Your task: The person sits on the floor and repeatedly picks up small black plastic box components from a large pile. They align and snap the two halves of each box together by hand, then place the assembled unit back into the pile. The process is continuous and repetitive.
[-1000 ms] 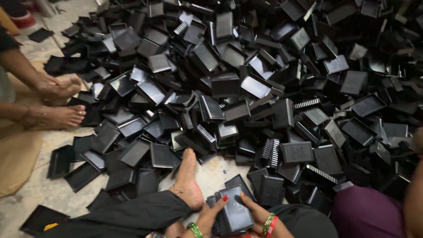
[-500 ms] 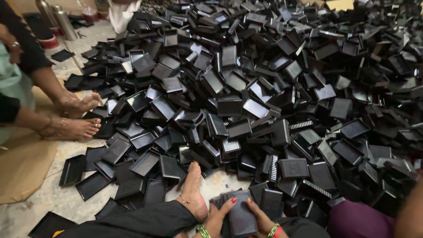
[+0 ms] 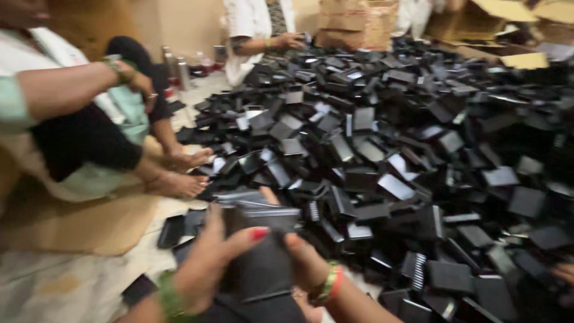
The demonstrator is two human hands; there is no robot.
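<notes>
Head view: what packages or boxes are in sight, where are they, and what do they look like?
Black box: bottom centre, held by left hand and right hand; flat, rectangular.
Heap of black boxes: on the floor, centre to right; flat, glossy.
Cardboard cartons: top, behind the heap; brown, blurred.

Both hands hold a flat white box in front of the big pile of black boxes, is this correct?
Not quite: the flat box is black, not white. The head view shows the left hand and right hand holding it before the pile of black boxes.
</notes>
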